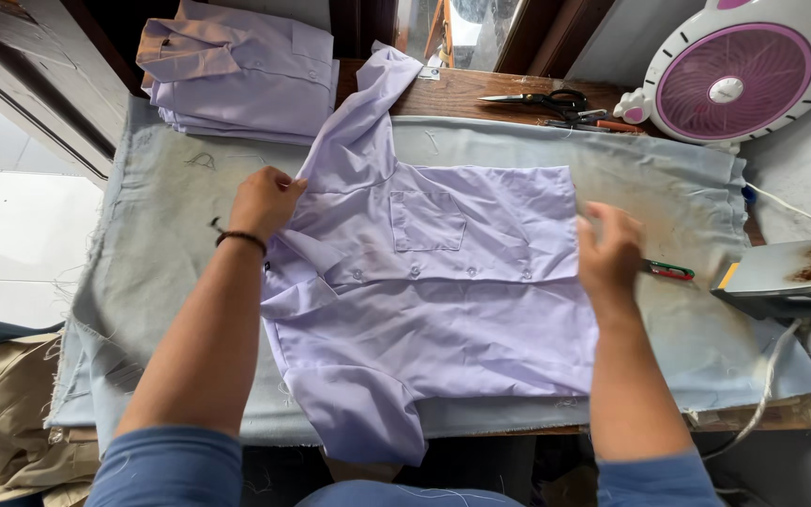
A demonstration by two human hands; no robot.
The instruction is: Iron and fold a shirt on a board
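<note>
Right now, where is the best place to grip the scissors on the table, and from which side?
Probably grip the scissors by the dark handle loops at their right end, coming from above. They lie flat on the wooden table, blades pointing left, so the loops are the safe part and nothing covers them.

Scissors (pixel 542 100), fan (pixel 742 70), perhaps iron (pixel 790 275)

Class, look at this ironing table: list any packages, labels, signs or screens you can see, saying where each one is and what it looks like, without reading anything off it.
White label or tag: far edge of the wooden table, beside the raised lilac sleeve; small, rectangular.
Round badge: centre of the pink and white fan at top right; small, white.
No packages, signs or screens are in view.
</note>
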